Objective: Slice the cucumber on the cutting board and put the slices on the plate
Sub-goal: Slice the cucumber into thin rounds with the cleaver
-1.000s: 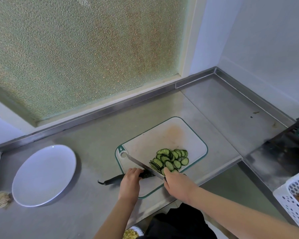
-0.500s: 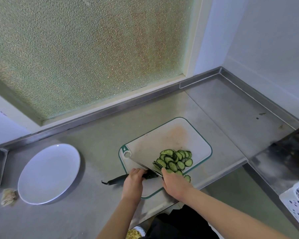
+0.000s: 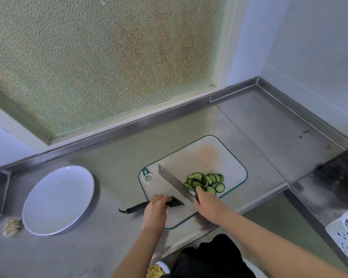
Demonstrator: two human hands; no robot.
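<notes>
Right of my left hand gripping the dark green cucumber on the white green-edged cutting board, my right hand holds the steel-bladed knife, sliced rounds piled just beyond it

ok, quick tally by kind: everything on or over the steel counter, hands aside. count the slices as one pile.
plate: 1
cutting board: 1
knife: 1
uncut cucumber piece: 1
slice pile: 1
beige scrap: 1
Total: 6
</notes>
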